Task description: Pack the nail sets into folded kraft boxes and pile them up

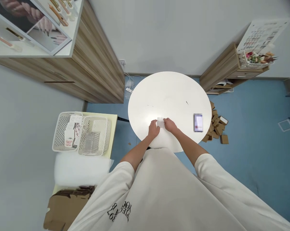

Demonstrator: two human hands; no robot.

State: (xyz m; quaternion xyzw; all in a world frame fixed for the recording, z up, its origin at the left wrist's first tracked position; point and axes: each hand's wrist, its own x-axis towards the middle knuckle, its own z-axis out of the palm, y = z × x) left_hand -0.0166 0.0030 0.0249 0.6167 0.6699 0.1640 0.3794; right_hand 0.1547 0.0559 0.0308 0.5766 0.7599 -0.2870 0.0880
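Observation:
Both my hands meet over the near part of a round white table. Between them is a small whitish, slightly see-through flat piece; whether it is wrap, film or a packet I cannot make out. My left hand pinches its left side, fingers closed. At its right side, my right hand grips the edge with curled fingers. A phone-like rectangle, blurred out, lies on the table to the right of my right hand.
Left stands a yellow side table with a basket of printed cards, a basket of clear cases, a white wrap roll and flattened cardboard. Small brown boxes lie on the floor at right. Wooden cabinets flank the table.

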